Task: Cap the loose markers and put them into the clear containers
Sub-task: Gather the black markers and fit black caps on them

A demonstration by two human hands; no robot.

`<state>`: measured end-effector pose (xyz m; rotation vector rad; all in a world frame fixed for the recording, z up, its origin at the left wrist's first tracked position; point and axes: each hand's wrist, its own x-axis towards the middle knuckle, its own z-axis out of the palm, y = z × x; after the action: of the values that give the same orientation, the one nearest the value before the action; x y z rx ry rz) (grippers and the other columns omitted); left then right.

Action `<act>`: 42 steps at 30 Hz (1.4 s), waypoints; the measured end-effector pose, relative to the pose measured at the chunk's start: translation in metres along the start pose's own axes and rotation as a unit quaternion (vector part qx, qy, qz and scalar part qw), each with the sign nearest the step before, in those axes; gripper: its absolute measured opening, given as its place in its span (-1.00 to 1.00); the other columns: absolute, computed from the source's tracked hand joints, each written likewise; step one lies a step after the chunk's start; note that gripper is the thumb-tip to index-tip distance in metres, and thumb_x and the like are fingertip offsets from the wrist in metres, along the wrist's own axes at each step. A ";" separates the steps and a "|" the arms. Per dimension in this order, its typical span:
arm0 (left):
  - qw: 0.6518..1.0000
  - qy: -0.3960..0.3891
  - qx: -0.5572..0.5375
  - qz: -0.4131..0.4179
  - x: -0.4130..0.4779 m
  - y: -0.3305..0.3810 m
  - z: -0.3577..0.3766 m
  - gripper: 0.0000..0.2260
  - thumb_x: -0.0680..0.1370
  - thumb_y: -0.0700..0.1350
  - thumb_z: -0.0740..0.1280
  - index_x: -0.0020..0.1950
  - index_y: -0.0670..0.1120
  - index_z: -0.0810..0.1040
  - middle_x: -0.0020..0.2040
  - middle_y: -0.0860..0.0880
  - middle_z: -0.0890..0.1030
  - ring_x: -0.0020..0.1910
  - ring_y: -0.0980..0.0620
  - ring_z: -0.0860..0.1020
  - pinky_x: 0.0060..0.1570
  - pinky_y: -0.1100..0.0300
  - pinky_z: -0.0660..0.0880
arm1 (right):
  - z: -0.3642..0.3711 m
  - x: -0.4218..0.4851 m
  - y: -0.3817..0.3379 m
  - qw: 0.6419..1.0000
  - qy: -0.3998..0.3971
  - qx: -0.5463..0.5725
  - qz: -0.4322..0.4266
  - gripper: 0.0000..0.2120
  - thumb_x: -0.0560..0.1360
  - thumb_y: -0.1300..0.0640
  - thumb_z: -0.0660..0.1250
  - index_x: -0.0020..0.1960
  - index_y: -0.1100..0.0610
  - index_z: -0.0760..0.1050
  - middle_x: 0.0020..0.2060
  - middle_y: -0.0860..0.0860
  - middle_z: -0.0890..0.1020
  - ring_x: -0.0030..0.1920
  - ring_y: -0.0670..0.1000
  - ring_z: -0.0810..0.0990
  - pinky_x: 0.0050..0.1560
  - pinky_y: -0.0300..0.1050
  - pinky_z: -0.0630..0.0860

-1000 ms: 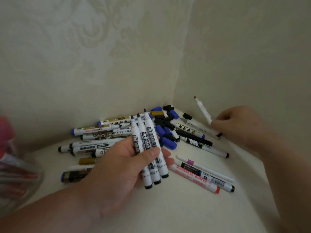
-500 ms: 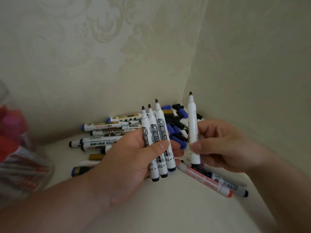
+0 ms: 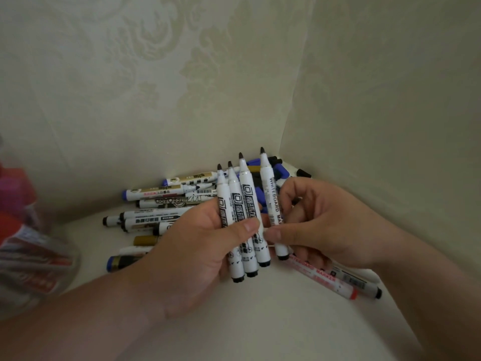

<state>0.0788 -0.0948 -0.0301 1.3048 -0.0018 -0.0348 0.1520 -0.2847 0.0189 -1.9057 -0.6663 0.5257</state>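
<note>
While the left hand [image 3: 197, 246] wraps its grip round three uncapped markers [image 3: 235, 196], thumb laid across the barrels and dark tips pointing to 12 o'clock, the right hand [image 3: 320, 222] pinches a 4th uncapped marker [image 3: 269, 194] btwn thumb and fingers, so its grip is closed on that barrel. The 4th one stands upright just beside the three, at their 3 o'clock, tip a bit higher; whether it touches them I can't tell. All four have white bodies w/ black print and black end plugs at the 6 o'clock end.

Behind the hands, from 9 to 12 o'clock of the left hand, a pile of markers [image 3: 166, 204] lies flat on the pale counter [image 3: 273, 321], pushed into the corner where the patterned wall [image 3: 156, 87] turns. Blue and black loose caps [image 3: 279, 170] sit in that corner at approx 12 o'clock of the right hand. At 5 o'clock of the right hand, a red-ended marker [image 3: 320, 276] and a black-ended marker [image 3: 356, 281] lie side by side, partly under the wrist. The clear container [image 3: 33, 259] is at the view's 9 o'clock edge, blurred, w/ red items inside.
</note>
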 end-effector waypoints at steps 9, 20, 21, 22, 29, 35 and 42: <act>0.998 -0.008 0.051 0.031 0.000 0.001 -0.001 -0.75 0.56 -0.21 0.33 0.21 -0.05 0.64 0.03 -0.07 0.74 -0.01 -0.03 0.72 -0.15 0.20 0.61 | 0.007 -0.001 -0.007 0.989 -0.061 0.132 0.035 -0.78 0.44 0.16 0.41 0.06 0.19 0.51 -0.38 0.33 0.63 -0.51 0.16 0.63 -0.48 -0.07 0.58; 0.989 -0.082 0.123 0.015 -0.014 0.001 0.007 -0.70 0.57 -0.22 0.36 0.25 0.06 0.60 0.11 0.02 0.72 0.13 0.04 0.68 0.12 0.11 0.62 | -0.009 -0.009 -0.010 0.998 -0.065 -0.012 0.016 -0.74 0.32 0.12 0.56 -0.20 0.25 0.53 -0.43 0.18 0.64 -0.54 0.01 0.51 -0.52 -0.22 0.40; 0.987 -0.089 0.136 0.012 -0.015 0.001 0.008 -0.69 0.59 -0.23 0.35 0.27 0.06 0.59 0.13 0.01 0.72 0.16 0.02 0.67 0.18 0.07 0.60 | -0.011 -0.009 -0.012 0.996 -0.074 -0.033 0.020 -0.72 0.31 0.11 0.58 -0.20 0.26 0.55 -0.40 0.16 0.66 -0.48 0.04 0.55 -0.45 -0.16 0.45; 0.983 -0.095 0.154 0.012 -0.016 0.001 0.009 -0.69 0.61 -0.24 0.33 0.29 0.06 0.57 0.14 0.02 0.71 0.17 0.03 0.66 0.21 0.07 0.58 | -0.012 -0.010 -0.013 0.995 -0.084 -0.057 0.024 -0.70 0.31 0.08 0.61 -0.19 0.25 0.57 -0.34 0.17 0.69 -0.42 0.13 0.59 -0.37 -0.04 0.50; 0.953 -0.144 0.266 0.007 -0.030 0.000 0.019 -0.69 0.62 -0.12 0.38 0.26 0.26 0.54 0.11 0.26 0.67 0.11 0.30 0.61 0.20 0.22 0.51 | -0.009 -0.020 -0.027 0.952 -0.165 -0.249 0.064 -0.68 0.29 -0.05 0.64 -0.09 0.14 0.71 -0.38 -0.03 0.69 -0.46 -0.13 0.53 -0.27 -0.16 0.56; 0.955 -0.152 0.252 -0.017 -0.029 0.000 0.017 -0.81 0.60 -0.11 0.40 0.18 0.11 0.65 -0.02 0.18 0.71 0.01 0.24 0.65 0.07 0.27 0.56 | -0.005 -0.024 -0.034 0.946 -0.138 -0.280 0.085 -0.59 0.22 -0.17 0.63 -0.14 0.11 0.70 -0.50 -0.08 0.60 -0.49 -0.13 0.48 -0.27 -0.09 0.55; 0.958 -0.162 0.235 -0.014 -0.029 0.009 0.022 -0.82 0.57 -0.04 0.42 -0.11 0.28 0.68 -0.21 0.21 0.69 -0.14 0.24 0.66 -0.09 0.32 0.57 | 0.002 -0.024 -0.033 0.937 -0.132 -0.311 0.093 -0.55 0.22 -0.22 0.63 -0.12 0.11 0.68 -0.46 -0.04 0.60 -0.52 -0.13 0.44 -0.41 -0.27 0.42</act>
<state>0.0501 -0.1128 -0.0151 1.7629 -0.2872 -0.2869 0.1257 -0.2880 0.0498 -2.5376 -0.9081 0.7631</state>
